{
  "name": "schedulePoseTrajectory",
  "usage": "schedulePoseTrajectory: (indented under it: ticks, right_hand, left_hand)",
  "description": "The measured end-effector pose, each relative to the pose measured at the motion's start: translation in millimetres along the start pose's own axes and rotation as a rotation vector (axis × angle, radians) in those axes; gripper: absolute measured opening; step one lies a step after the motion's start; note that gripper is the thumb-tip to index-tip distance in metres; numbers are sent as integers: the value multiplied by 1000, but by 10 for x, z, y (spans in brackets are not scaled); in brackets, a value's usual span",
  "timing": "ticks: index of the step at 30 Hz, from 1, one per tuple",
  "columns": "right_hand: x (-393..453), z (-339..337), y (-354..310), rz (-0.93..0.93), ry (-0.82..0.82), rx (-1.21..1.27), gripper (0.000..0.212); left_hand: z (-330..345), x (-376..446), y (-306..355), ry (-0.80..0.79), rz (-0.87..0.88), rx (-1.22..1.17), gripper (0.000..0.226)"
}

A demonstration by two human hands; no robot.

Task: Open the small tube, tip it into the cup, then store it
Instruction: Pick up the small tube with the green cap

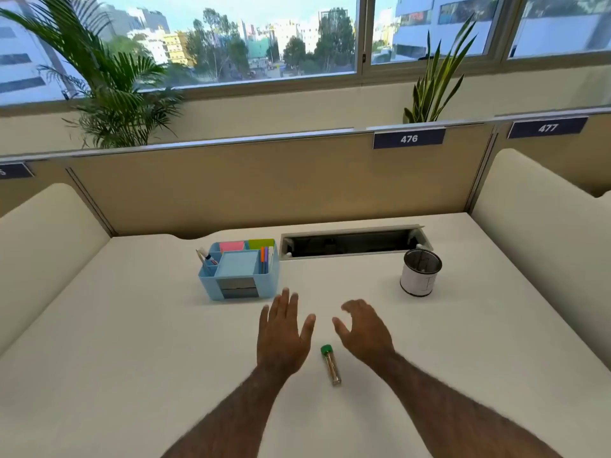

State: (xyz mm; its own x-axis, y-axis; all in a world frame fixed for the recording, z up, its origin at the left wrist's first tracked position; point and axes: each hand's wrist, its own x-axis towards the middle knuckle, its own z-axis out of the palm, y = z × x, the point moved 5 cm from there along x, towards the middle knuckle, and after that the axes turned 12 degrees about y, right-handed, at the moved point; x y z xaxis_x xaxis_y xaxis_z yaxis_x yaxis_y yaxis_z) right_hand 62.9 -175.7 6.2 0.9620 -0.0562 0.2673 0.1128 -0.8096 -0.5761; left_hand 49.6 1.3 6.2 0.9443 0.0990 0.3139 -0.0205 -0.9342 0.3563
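One tube: your small tube (pixel 331 365) lies flat on the white desk (pixel 479 342), near you and about mid-desk, its green cap (pixel 326 349) on and pointing to the far side; thin brown contents show through the clear wall.
Two hands: both yours, bare, above the desk just beyond the tube, neither touching it.
Left hand (pixel 283 338): palm down, fingers spread and straight, gripping nothing; it sits just left of the cap.
Right hand (pixel 365 332): fingers loosely curled and apart, gripping nothing; it sits just right of the cap.
One cup: your cup (pixel 420 272) stands upright at the far right, well apart from the tube; it has a dark mesh top and a white band around the body.
One organiser: a light blue desk organiser (pixel 239 271) stands at the far left of centre, just beyond your left hand.
Organiser contents: one pink pad, one green pad, one blue pad, an orange and a purple pen, plus a marker and a pencil at its left end.
One cable slot: an open cable tray (pixel 352 242) runs along the far edge, between the organiser and cup.
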Motion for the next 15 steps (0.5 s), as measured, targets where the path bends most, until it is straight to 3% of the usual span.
schedulePoseTrajectory:
  ticks: [5, 11, 15]
  right_hand:
    - [-402, 330, 176, 146, -229, -33, 36]
    - [-645, 495, 294, 201, -304, -103, 49]
    - [-658, 572, 272, 212, -283, -106, 42]
  left_hand:
    - [308, -338, -137, -180, -10, -7, 63]
    - [501, -542, -107, -285, 23, -104, 54]
    - [616, -607, -85, -326, -39, -195, 51]
